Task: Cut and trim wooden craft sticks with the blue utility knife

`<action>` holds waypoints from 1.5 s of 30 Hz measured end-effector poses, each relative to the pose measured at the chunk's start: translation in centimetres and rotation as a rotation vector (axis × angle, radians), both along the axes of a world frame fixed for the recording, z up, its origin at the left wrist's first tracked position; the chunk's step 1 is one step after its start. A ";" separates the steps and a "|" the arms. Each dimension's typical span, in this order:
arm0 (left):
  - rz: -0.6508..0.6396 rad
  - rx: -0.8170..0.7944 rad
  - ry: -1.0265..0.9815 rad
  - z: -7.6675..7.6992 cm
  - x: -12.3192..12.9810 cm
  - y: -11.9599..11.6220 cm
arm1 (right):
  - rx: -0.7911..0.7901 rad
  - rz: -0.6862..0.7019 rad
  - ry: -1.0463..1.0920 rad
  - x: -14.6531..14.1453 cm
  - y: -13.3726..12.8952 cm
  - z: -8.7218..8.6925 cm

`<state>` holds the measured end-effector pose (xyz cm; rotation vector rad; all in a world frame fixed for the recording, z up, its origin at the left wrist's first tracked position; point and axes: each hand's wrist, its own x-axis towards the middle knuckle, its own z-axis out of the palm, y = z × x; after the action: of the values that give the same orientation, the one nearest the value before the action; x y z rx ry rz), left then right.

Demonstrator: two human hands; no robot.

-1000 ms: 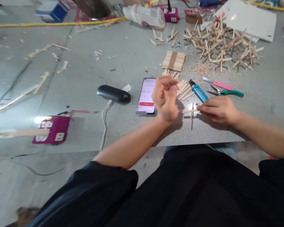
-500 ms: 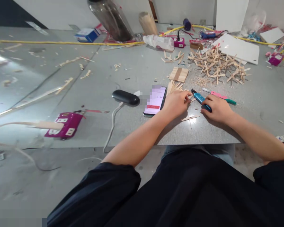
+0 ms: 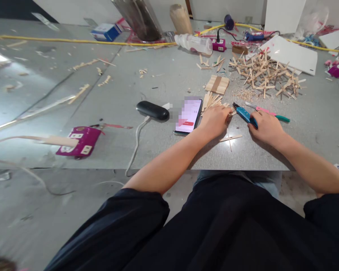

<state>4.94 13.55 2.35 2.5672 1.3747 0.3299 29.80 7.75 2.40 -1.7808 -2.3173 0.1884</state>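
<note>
My left hand (image 3: 216,119) rests on the table beside the phone, fingers curled and pinching a thin wooden stick (image 3: 233,112) near their tips. My right hand (image 3: 267,126) is closed around the rear end of a blue utility knife (image 3: 244,114), whose black tip points away to the left. Between the hands, closer to me, two wooden sticks (image 3: 230,138) lie crossed. A loose fan of flat wooden sticks (image 3: 210,101) sits just beyond my left hand. Behind it is a banded bundle of sticks (image 3: 222,87). A slim tool with a pink and green handle (image 3: 271,112) lies beyond my right hand.
A large heap of crossed sticks (image 3: 267,73) spreads at the back right, before a white panel (image 3: 292,56). To the left are a phone (image 3: 188,116), a black case (image 3: 152,110) and a purple power strip (image 3: 80,142). A clear bottle (image 3: 194,44) lies farther back.
The whole view has shifted slightly. My right hand has slid back a little toward the rear of the knife. My left hand stays nearly in place.
</note>
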 end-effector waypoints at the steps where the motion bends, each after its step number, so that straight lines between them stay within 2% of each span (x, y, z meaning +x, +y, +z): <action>1: 0.004 0.006 0.008 0.0 0.0 0.0 | -0.004 -0.009 0.009 0.1 0.1 0.1; 10: -0.056 0.047 0.114 0.4 0.0 -0.2 | -0.008 -0.156 0.250 0.2 0.3 0.4; 16: -0.085 0.060 0.106 0.3 -0.1 0.0 | 0.013 -0.233 0.429 0.8 0.7 0.7; 22: -0.111 0.046 0.075 -0.3 -0.1 0.6 | -0.079 -0.240 0.566 1.6 1.8 0.5; 29: -0.036 -0.008 -0.019 -0.8 -0.4 1.0 | -0.016 -0.150 0.451 1.3 0.6 1.1; 36: 0.004 -0.083 -0.088 -0.6 -0.7 1.0 | 0.061 -0.053 0.369 1.1 0.7 0.3; 40: -0.018 -0.112 -0.080 0.2 -1.3 0.9 | 0.103 -0.066 0.380 1.5 0.9 0.3; 45: -0.072 -0.047 -0.013 1.7 -2.6 0.7 | 0.279 -0.075 0.413 1.8 1.0 0.6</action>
<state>2.36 14.24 4.02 2.5645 1.2664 0.2974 31.62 8.72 3.00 -1.5206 -1.8825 0.1886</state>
